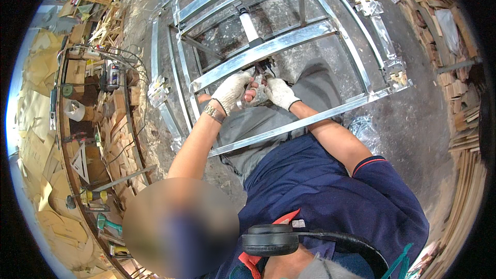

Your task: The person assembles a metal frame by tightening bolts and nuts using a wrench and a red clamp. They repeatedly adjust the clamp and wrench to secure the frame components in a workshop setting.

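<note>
My left hand [232, 92], in a white knit glove with bare fingertips, is closed under the near crossbar of a silvery metal frame [279, 44]. Close beside it, my right hand [281, 94], gloved the same way, has its fingers drawn together. Both meet at a small dark fitting [265, 65] below the crossbar; the fingers hide what they grip. Just beyond that bar, a white cylinder [248, 25] with dark ends runs lengthwise inside the frame. My forearms reach in over the frame's nearest rail [289, 127].
Taped joints [366, 2] sit along the outer rails. On the left, a cluttered wooden bench carries a white triangular square [79, 163], a yellow drill [94, 196], a teal power tool [107, 223] and cables. Stacked wood strips [467, 175] line the right side.
</note>
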`<state>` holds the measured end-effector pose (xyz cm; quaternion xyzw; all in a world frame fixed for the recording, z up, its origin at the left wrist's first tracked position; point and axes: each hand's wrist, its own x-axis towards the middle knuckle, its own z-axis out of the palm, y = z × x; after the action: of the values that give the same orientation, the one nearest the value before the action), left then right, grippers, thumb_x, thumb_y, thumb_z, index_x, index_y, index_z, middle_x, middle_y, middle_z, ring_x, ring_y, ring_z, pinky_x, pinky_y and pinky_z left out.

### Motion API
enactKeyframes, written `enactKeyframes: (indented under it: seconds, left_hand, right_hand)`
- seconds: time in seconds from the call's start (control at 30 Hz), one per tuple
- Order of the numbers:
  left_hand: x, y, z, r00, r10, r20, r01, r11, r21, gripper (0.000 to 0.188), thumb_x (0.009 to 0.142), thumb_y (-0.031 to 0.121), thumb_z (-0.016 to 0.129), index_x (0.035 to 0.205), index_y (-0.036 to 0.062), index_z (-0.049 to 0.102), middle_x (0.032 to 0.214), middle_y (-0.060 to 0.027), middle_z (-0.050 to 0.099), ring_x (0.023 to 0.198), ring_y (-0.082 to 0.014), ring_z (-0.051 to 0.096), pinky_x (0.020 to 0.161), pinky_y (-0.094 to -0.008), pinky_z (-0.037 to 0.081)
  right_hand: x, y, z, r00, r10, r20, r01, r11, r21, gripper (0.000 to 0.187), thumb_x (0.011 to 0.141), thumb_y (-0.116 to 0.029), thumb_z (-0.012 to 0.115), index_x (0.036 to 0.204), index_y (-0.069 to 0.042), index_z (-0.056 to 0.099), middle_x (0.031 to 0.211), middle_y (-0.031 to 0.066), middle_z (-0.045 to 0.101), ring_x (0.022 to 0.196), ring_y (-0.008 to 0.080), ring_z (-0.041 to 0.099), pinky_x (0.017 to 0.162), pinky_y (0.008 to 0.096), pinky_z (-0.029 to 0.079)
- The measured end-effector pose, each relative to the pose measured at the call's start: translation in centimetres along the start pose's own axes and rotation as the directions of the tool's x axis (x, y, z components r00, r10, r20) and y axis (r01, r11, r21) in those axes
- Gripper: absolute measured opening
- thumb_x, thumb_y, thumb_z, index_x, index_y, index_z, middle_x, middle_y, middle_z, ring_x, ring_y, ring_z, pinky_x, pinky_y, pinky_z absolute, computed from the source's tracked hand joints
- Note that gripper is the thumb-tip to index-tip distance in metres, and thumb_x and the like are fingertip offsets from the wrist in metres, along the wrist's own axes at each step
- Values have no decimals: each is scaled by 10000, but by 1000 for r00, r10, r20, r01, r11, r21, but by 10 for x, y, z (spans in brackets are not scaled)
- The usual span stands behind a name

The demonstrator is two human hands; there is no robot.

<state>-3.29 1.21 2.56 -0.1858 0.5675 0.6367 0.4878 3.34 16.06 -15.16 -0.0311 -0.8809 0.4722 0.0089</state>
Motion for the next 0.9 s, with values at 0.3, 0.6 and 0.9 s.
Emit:
enactKeyframes:
  seconds: [0.3,0.6,0.9]
  left_hand:
    - [3,-19,4,999,36,35,-36,999,-7,109,1022,150,494,1013,42,490,909,-58,491,629,-96,450,428,-222,359]
    - [14,-73,21,954,285,-99,-271,953,133,426,1066,291,501,1463,178,400,700,17,445,457,-76,375,376,-241,300]
    - [85,-124,-4,505,861,-62,-617,411,671,484,1062,263,463,1513,100,394,738,-18,541,475,-87,470,426,-284,414]
  right_hand:
    - [-2,-7,-5,1000,-6,-7,6,999,41,276,903,-199,570,1075,15,600,964,287,669,956,473,643,807,546,506]
    - [-3,-18,-7,989,132,73,-128,990,-54,305,957,-239,524,1150,-20,615,976,282,691,956,452,672,794,551,531]
    - [-6,-25,-12,991,90,101,-86,995,-51,353,972,-323,565,1153,-20,578,971,280,690,952,464,665,771,543,524]
